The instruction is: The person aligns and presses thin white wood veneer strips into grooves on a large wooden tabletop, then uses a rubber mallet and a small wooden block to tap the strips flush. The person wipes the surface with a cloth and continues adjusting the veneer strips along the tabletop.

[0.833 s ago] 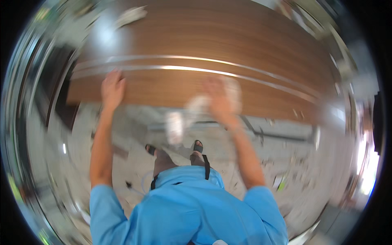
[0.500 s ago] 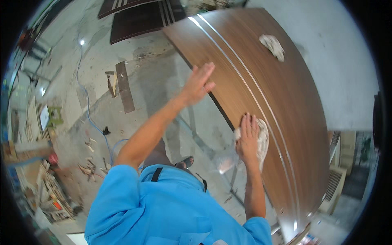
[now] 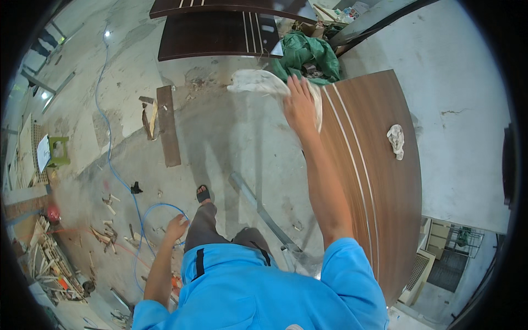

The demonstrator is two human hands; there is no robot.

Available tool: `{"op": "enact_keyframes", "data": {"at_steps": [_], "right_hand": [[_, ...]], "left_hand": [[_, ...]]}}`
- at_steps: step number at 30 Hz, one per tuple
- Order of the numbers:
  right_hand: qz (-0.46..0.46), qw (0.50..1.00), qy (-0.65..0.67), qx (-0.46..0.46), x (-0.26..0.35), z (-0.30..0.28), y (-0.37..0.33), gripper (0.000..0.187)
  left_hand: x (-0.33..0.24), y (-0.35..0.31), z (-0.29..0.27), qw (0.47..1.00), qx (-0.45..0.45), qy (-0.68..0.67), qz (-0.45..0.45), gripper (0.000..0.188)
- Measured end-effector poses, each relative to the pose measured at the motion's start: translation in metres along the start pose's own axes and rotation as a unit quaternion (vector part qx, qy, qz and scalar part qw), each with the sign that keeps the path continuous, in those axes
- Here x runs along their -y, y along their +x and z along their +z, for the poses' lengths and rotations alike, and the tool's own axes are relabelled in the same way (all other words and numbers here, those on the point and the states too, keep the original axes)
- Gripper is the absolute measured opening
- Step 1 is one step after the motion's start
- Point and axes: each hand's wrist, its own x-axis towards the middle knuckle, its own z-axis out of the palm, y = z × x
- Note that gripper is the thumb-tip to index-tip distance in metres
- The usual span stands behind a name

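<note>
A wood-grain brown panel (image 3: 379,181) with two pale strips along its length lies to my right. At the far left corner of the panel, my right hand (image 3: 301,104) presses on a white cloth (image 3: 256,82). Part of the cloth sticks out leftward past the panel's edge, and some of it is hidden under my hand. My left hand (image 3: 176,226) hangs low beside my left thigh, its fingers loose and holding nothing. A second crumpled white rag (image 3: 396,141) rests on the right part of the panel.
Dark panels (image 3: 209,36) with pale strips lie beyond, next to a green sack (image 3: 308,55). A blue hose (image 3: 110,148) runs along the floor at left. Wood scraps (image 3: 52,258) are piled at lower left; a metal bar (image 3: 264,212) stands near my feet.
My right hand has swept the cloth from the panel's near part to its far left corner. My left hand has left the panel's edge and dropped to my side.
</note>
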Motion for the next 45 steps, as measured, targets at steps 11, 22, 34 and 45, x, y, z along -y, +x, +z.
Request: {"op": "enact_keyframes", "data": {"at_steps": [11,22,34,45], "right_hand": [[0.574,0.773,-0.231,-0.138,-0.314,-0.099,-0.209,0.072],[0.340,0.888,-0.234,-0.201,-0.497,-0.078,-0.062,0.038],[0.402,0.914,-0.036,-0.029,-0.061,-0.069,-0.026,0.061],[0.639,0.722,-0.163,-0.211,-0.131,-0.040,0.057,0.034]], "left_hand": [[-0.058,0.119,-0.138,0.963,-0.130,-0.231,0.036,0.037],[-0.474,0.209,-0.127,0.934,0.224,-0.177,0.216,0.044],[-0.620,0.276,-0.072,0.751,0.649,-0.102,0.069,0.043],[-0.666,0.342,-0.081,0.827,0.495,-0.122,0.235,0.016]]}}
